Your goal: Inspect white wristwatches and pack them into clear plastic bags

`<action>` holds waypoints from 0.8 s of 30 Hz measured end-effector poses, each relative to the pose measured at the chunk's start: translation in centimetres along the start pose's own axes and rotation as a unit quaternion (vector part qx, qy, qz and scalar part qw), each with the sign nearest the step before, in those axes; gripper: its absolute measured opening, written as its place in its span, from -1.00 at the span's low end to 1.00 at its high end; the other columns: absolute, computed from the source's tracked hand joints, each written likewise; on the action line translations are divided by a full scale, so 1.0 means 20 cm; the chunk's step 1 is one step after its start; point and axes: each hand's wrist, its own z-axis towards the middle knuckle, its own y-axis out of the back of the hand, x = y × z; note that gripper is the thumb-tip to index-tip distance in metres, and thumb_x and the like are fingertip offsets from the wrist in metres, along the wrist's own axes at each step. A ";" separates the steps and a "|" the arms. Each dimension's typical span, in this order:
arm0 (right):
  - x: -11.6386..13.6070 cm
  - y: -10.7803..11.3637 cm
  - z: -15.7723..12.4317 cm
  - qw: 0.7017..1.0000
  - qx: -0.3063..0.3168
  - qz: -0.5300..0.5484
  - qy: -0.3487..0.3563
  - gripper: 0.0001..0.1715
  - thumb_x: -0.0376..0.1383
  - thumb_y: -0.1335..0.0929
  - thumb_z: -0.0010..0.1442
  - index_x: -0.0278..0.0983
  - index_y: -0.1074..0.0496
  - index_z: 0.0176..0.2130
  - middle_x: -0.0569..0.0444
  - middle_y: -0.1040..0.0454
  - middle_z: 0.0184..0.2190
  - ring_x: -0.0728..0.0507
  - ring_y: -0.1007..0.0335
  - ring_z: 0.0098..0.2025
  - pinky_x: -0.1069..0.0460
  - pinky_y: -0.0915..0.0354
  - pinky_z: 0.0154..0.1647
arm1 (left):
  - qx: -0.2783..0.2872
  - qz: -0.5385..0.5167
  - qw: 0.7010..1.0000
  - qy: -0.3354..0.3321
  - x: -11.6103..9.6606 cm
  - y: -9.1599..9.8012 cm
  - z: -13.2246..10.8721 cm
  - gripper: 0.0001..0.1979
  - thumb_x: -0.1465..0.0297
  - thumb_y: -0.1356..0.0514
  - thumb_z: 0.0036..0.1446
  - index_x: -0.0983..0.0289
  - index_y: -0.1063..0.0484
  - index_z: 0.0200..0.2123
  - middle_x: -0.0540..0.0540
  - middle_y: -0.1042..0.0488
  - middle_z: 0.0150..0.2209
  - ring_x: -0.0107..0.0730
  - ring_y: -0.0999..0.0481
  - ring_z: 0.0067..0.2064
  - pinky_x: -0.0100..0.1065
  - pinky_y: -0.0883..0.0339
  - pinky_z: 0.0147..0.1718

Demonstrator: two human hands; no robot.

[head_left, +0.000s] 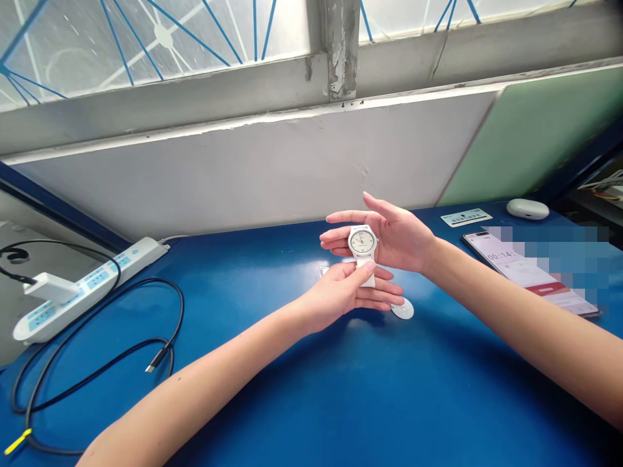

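A white wristwatch (pixel 363 241) with a round pale dial and white strap is held up over the blue table. My left hand (pixel 343 288) pinches the lower strap between thumb and fingers. Just behind the watch is my right hand (pixel 399 237), palm turned inward, its fingers stretched out and spread. Those fingers pass behind the dial; whether they touch it I cannot tell. A round white disc (pixel 403 309) lies on the table beside my left fingertips. Partly hidden behind my left hand is a small clear or shiny piece (pixel 324 270).
At the left are a white power strip (pixel 97 282) with a plugged-in charger (pixel 51 288) and a looped black cable (pixel 182 305). On the right lie a phone (pixel 525 272) showing a timer, a printed card (pixel 466 217) and a white earbud case (pixel 527 209). A wall panel (pixel 263 172) borders the table's back.
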 end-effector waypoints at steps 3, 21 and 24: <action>0.00 0.00 0.00 1.000 0.009 0.003 -0.007 -0.34 0.09 -0.11 0.38 -0.29 -0.51 -0.01 -0.10 -0.64 -0.10 -0.25 -0.51 0.06 -0.19 -0.25 0.22 | -0.003 0.000 1.000 0.003 0.00 0.00 0.00 -0.50 0.04 -0.24 0.23 0.43 -0.49 -0.12 0.36 -0.62 -0.19 -0.07 -0.65 -0.14 -0.10 -0.44 -0.04; 0.00 0.00 0.00 0.999 0.013 0.031 -0.004 -0.31 0.09 -0.08 0.39 -0.31 -0.50 0.00 -0.10 -0.63 -0.10 -0.24 -0.53 0.01 -0.17 -0.34 0.12 | -0.067 -0.010 0.998 0.007 -0.02 -0.04 -0.01 -0.61 0.14 -0.17 0.33 0.41 -0.51 -0.19 0.30 -0.63 -0.24 -0.17 -0.66 -0.23 -0.14 -0.48 -0.09; 0.00 0.00 0.00 1.000 0.009 0.027 -0.003 -0.32 0.11 -0.10 0.37 -0.29 -0.51 -0.01 -0.09 -0.63 -0.10 -0.24 -0.54 -0.01 -0.17 -0.35 0.11 | -0.061 -0.012 0.998 0.006 -0.02 -0.03 -0.01 -0.63 0.17 -0.15 0.35 0.40 -0.50 -0.19 0.30 -0.62 -0.23 -0.19 -0.66 -0.22 -0.17 -0.49 -0.09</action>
